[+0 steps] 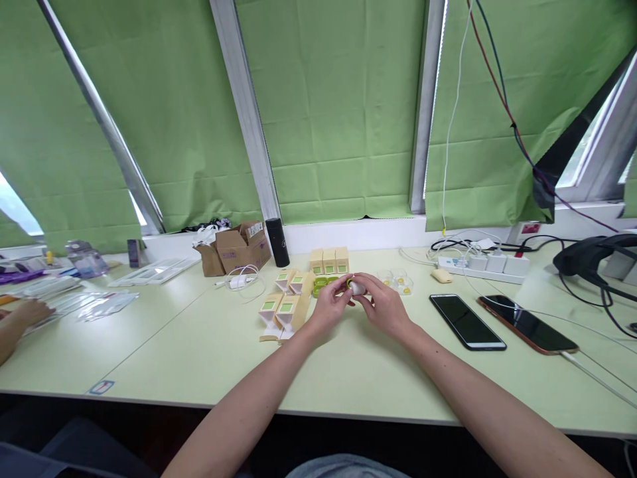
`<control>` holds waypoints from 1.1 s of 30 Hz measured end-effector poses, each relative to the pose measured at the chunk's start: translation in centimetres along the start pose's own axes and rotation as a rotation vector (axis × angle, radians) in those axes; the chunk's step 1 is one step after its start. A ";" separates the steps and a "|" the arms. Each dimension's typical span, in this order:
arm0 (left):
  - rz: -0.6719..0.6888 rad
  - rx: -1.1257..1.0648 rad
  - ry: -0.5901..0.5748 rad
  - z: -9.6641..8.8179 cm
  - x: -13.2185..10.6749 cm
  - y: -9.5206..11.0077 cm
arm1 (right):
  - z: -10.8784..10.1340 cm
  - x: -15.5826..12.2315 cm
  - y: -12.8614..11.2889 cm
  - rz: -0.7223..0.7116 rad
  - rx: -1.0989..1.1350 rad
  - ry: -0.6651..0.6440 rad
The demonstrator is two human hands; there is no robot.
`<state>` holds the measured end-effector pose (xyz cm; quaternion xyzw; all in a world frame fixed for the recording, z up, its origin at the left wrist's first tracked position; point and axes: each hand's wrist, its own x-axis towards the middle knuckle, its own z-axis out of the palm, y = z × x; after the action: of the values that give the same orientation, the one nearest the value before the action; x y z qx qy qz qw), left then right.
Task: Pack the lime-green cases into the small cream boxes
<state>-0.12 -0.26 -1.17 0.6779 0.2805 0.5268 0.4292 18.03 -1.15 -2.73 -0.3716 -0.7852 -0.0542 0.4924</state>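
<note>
Above the middle of the table, my left hand and my right hand meet with their fingers closed around a small white round piece that has a yellow-green and dark part. Its exact kind is too small to make out. Just behind my left hand sit small green containers, partly covered by the fingers. To the left stand several opened cream cartons with green windows. A row of closed cream cartons is at the back. Beside my right hand lies a clear plastic tray with small yellow pieces.
Two phones and a white power strip with cables are on the right, near a black headset. A cardboard box and a black cylinder stand behind. Another person's hand is far left, by plastic bags.
</note>
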 end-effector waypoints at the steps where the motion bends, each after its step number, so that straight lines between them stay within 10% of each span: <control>1: -0.002 -0.009 -0.005 0.0 0.0 0.0 | 0.1 0.0 0.0 -0.012 0.013 0.002; 26: -0.007 -0.061 0.220 1.2 1.3 -1.1 | -0.2 0.9 -1.5 -0.117 -0.012 0.031; 33: -0.035 -0.152 0.111 0.8 1.0 -1.6 | 0.1 0.6 -0.7 -0.093 -0.023 0.044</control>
<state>1.07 1.12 -2.18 0.6082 0.2748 0.5758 0.4723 17.40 -1.28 -2.10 -0.3392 -0.7897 -0.0943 0.5023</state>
